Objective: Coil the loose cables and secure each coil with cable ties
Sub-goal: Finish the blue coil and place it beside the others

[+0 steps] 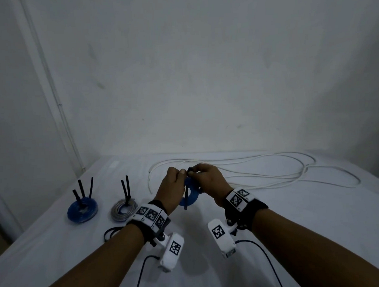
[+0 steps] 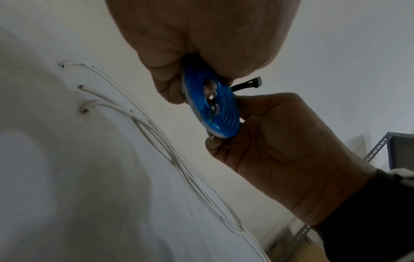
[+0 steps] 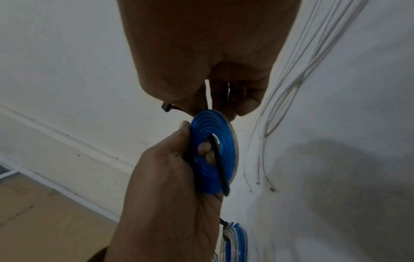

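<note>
A flat blue cable coil (image 1: 192, 194) is held upright above the white table between both hands. My left hand (image 1: 178, 174) grips its left side, thumb on the rim and fingers behind the centre hole (image 3: 205, 150). A black cable tie (image 1: 185, 199) runs through the hole and hangs down across the coil's face (image 3: 220, 168). My right hand (image 1: 196, 171) pinches the tie near its head (image 1: 189, 170) at the coil's top rim. The tie's head sticks out beside the hands in the left wrist view (image 2: 254, 81). A long loose white cable (image 1: 253, 175) lies behind.
At the left stand a tied blue coil (image 1: 82, 209) and a tied grey coil (image 1: 123, 209), their black tie tails pointing up. The white wall rises just behind the table (image 1: 317, 203). A metal shelf frame (image 2: 378, 150) shows to the right.
</note>
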